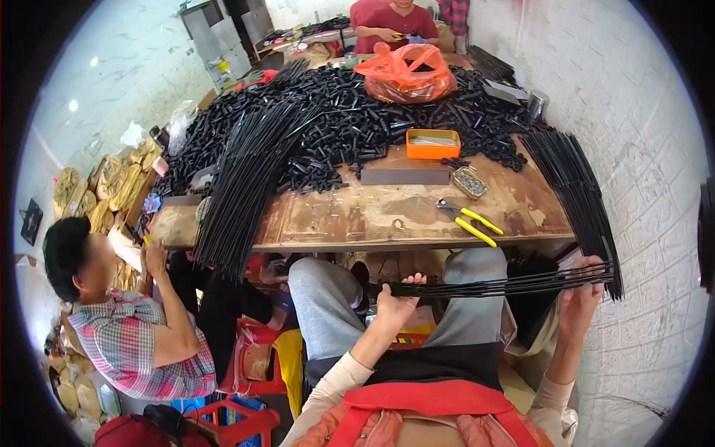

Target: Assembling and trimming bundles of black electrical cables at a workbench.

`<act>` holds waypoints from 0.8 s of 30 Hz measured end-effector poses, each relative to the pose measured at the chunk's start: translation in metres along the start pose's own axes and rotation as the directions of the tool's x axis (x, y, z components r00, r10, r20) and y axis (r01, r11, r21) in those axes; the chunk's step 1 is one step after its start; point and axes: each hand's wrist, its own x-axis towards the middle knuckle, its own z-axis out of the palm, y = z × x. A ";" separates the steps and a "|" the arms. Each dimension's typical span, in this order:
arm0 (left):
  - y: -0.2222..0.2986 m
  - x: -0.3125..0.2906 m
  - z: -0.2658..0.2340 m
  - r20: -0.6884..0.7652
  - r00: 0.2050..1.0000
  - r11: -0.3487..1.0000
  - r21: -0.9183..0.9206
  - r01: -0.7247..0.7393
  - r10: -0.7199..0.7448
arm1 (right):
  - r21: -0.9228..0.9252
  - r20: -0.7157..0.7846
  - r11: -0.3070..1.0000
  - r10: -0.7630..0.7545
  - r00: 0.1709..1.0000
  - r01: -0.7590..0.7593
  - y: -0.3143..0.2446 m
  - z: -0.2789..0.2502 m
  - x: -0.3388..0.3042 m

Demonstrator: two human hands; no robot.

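Note:
A bunch of thin black rods (pixel 491 288) stretches sideways above my lap. My left hand (pixel 395 304) is closed round its left end, the palm turned up. Near the wall, my right hand (pixel 582 289) grips the same bunch by its other end. Just beyond the right hand, a large bundle of similar black rods (pixel 573 190) hangs over the table's right edge. Cutting pliers with yellow handles (pixel 477 226) lie on the wooden table (pixel 328 223), beyond both hands.
Heaped black tubular parts (pixel 335 119) cover the back of the table under a red plastic bag (pixel 410 78). An orange box (pixel 433 144), a grey bar (pixel 406 176) and a small tin of metal bits (pixel 470 182) lie nearer. More rods (pixel 242 186) overhang at left, near a seated person (pixel 141 328).

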 end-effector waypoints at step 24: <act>-0.021 -0.102 0.086 0.631 0.776 0.079 0.774 -0.628 -0.017 | -0.267 0.590 0.857 0.507 0.628 -0.441 0.120 0.101 -0.040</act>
